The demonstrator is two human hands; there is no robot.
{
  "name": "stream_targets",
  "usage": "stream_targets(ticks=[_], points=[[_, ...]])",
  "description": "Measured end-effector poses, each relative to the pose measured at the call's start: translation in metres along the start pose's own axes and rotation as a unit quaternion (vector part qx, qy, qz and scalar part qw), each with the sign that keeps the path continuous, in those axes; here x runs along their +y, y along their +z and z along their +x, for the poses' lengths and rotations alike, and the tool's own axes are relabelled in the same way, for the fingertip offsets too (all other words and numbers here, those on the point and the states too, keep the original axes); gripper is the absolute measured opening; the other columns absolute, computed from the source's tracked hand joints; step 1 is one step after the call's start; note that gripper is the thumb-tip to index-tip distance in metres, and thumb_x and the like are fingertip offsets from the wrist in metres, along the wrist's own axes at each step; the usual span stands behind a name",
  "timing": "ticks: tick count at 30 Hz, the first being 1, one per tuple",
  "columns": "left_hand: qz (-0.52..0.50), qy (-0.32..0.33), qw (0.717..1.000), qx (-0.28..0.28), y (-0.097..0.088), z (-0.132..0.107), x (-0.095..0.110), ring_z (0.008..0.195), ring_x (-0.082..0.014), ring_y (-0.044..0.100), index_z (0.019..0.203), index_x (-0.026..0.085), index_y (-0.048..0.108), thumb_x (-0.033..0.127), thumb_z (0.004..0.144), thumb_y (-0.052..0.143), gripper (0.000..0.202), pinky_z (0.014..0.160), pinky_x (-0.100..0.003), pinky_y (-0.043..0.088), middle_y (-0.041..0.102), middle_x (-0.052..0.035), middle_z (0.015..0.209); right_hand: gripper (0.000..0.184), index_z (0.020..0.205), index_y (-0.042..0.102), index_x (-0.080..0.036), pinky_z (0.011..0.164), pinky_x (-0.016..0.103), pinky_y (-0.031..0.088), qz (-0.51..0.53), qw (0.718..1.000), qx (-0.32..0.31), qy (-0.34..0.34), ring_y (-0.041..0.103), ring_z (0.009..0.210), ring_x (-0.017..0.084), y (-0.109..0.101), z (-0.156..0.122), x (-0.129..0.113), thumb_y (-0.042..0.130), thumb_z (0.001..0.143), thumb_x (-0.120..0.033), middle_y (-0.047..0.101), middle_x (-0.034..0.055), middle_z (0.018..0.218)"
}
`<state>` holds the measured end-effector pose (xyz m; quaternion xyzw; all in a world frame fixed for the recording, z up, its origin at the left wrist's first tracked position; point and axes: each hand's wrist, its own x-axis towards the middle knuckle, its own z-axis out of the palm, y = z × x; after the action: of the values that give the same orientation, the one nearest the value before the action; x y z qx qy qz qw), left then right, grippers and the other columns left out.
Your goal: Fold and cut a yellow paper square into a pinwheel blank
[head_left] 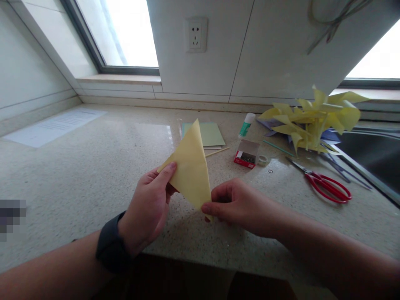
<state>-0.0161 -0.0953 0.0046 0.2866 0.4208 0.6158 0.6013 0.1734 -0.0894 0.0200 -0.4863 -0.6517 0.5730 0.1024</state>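
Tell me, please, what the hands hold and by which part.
A folded yellow paper: left hand pinches its left corner, right hand its bottom tip.

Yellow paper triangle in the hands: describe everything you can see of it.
The pale yellow paper triangle looks thin and matte, with crisp straight edges. It is held above the speckled stone countertop, apex up. The left hand pinches its left corner, thumb on front; the right hand pinches its bottom corner.
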Motion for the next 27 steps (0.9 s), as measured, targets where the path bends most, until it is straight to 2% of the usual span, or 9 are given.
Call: stream_targets(ticks=[7,15,20,23,27], points=[[-0.003,0.012,1.000,0.018,-0.0006,0.0069,0.0024,0.078,-0.0190,0.073,0.088,0.010,0.077,0.024,0.081,0.077,0.016,0.069,-0.024,0.061,0.077,-0.0100,0.089,0.027,0.081,0.076,-0.016,0.048,0.023,0.036,0.022,1.000,0.014,0.013,0.049,0.054,0.009,-0.0010,-0.0009,0.0005,0.067,0.087,-0.041,0.063,0.0001,0.066],[0.002,0.028,0.999,0.030,-0.0009,0.0083,0.0042,0.075,-0.0168,0.073,0.088,0.009,0.076,0.023,0.081,0.076,0.015,0.064,-0.020,0.059,0.077,-0.0100,0.089,0.028,0.081,0.077,-0.016,0.049,0.022,0.040,0.019,1.000,0.018,0.003,0.050,0.057,0.010,-0.0009,0.0006,-0.0001,0.063,0.090,-0.038,0.072,0.0048,0.075],[0.002,0.029,0.999,0.030,-0.0015,0.0082,0.0040,0.076,-0.0163,0.073,0.089,0.010,0.076,0.023,0.083,0.075,0.014,0.064,-0.020,0.058,0.078,-0.0093,0.091,0.026,0.079,0.076,-0.016,0.048,0.020,0.040,0.024,1.000,0.015,0.005,0.051,0.055,0.009,-0.0011,0.0005,0.0006,0.065,0.088,-0.038,0.071,0.0034,0.073],[0.007,0.035,0.999,0.034,-0.0016,0.0086,0.0045,0.078,-0.0174,0.073,0.091,0.010,0.076,0.023,0.083,0.075,0.015,0.065,-0.021,0.058,0.078,-0.0098,0.093,0.028,0.078,0.075,-0.016,0.049,0.020,0.042,0.025,1.000,0.011,0.001,0.051,0.055,0.009,-0.0012,0.0002,0.0024,0.066,0.087,-0.040,0.070,0.0032,0.071],[0.013,0.040,0.999,0.027,-0.0026,0.0097,0.0058,0.084,-0.0208,0.074,0.093,0.010,0.076,0.026,0.081,0.076,0.019,0.074,-0.026,0.060,0.078,-0.0108,0.095,0.028,0.079,0.075,-0.016,0.049,0.021,0.042,0.018,1.000,0.010,-0.004,0.053,0.057,0.010,-0.0023,0.0019,0.0055,0.064,0.089,-0.040,0.073,0.0052,0.076]])
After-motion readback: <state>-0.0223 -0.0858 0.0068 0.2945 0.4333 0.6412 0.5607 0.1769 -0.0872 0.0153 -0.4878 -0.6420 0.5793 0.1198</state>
